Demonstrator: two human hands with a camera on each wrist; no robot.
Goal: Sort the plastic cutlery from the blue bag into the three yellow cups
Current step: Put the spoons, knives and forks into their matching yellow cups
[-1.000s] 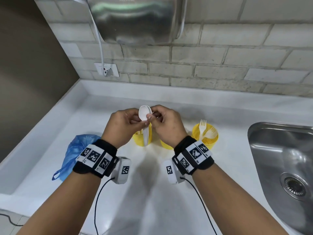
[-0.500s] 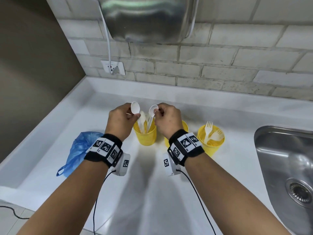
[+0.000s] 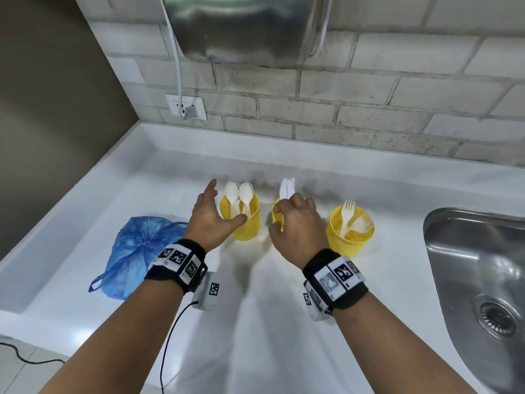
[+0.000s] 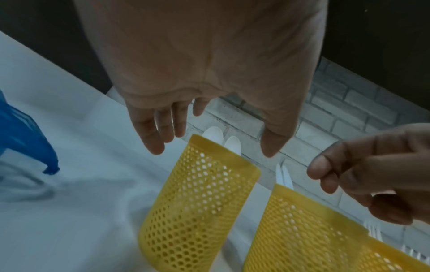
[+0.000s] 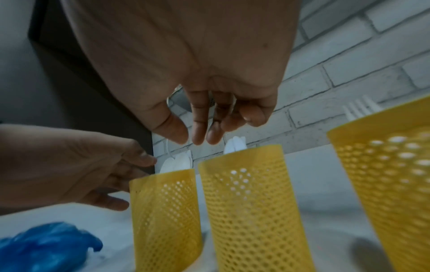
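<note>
Three yellow mesh cups stand in a row on the white counter. The left cup (image 3: 247,229) holds two white spoons (image 3: 239,194). White knives (image 3: 287,187) stick up from the middle cup (image 3: 275,213), and the right cup (image 3: 352,243) holds forks (image 3: 348,213). My left hand (image 3: 216,213) hovers at the left cup's left side with fingers straight and spread, empty (image 4: 214,147). In front of the middle cup hangs my right hand (image 3: 295,226), its fingers loosely curled and holding nothing (image 5: 193,136). The blue bag (image 3: 139,251) lies at the left, knotted.
A steel sink (image 3: 477,268) is sunk into the counter at the right. A brick wall with a socket (image 3: 186,107) and a metal dryer (image 3: 244,27) rises behind the cups. A dark side wall bounds the counter's raised edge (image 3: 71,200) at the left.
Both hands let go of the spoons, which now stand in the left cup. The hands have drawn apart, the right one moving over to the middle cup.
</note>
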